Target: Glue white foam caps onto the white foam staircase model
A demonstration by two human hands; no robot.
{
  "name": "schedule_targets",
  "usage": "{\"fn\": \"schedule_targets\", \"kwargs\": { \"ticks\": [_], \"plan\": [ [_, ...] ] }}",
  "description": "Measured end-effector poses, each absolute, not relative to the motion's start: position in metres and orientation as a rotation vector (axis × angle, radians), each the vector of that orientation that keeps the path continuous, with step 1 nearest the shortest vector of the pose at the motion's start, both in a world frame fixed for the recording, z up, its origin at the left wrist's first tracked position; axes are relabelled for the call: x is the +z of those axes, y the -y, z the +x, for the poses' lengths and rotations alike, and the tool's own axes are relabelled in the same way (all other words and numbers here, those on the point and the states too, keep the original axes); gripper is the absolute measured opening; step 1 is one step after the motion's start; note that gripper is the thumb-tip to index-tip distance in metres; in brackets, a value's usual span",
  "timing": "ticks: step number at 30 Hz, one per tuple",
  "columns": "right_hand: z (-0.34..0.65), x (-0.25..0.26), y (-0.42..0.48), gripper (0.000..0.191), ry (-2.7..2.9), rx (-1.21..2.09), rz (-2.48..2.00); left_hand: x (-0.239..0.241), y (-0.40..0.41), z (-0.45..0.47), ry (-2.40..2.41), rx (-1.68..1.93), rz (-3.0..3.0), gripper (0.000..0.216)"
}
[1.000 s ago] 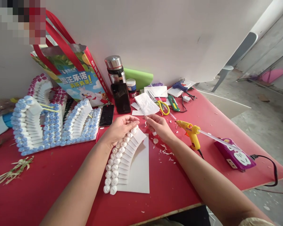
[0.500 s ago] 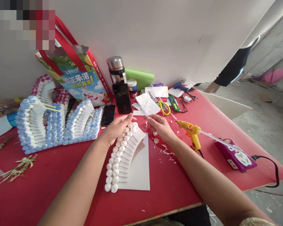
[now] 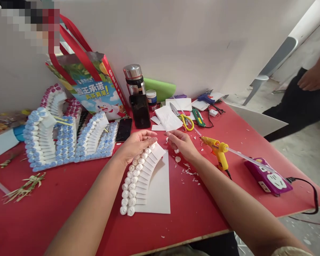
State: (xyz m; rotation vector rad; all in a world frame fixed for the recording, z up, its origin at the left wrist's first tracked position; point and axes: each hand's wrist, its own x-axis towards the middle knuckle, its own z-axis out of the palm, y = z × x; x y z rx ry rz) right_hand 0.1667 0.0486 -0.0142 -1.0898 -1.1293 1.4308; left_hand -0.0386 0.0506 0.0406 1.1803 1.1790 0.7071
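My left hand rests on the top end of a white paper craft, a curved row of rolled paper pieces glued on a white sheet that lies on the red table. My right hand hovers just right of that top end, its fingers pinched on a small white paper piece. A yellow glue gun stands on the table to the right of my right hand.
Blue and pink-tipped finished paper crafts stand at the left beside a printed bag. A flask, two phones, scissors, a cutter and a purple power strip lie around. Another person stands at the far right.
My left hand's fingers curled back down over the top of the white craft. A person has walked into view at the far right. The view shifted slightly.
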Motion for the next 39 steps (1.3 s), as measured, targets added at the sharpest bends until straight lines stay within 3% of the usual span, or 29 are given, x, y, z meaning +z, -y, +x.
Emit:
{"fn": "schedule_targets", "kwargs": {
  "ticks": [4,12,21,39],
  "plan": [
    [0.168,-0.012,-0.048,0.034,1.133,1.381,-1.054,0.039,-0.050,-0.040,-1.191,0.726,1.181,0.058],
    [0.188,-0.007,-0.055,0.033,1.030,0.818,-1.063,0.040,-0.048,-0.047,-1.183,0.687,1.215,0.062],
    [0.192,-0.021,-0.062,0.035,1.008,0.827,-1.092,0.040,-0.043,-0.047,-1.181,0.764,1.086,0.065],
    [0.182,-0.039,-0.056,0.031,2.043,0.328,-1.481,0.028,-0.059,-0.056,-1.283,1.107,1.031,0.064]
  ]
}}
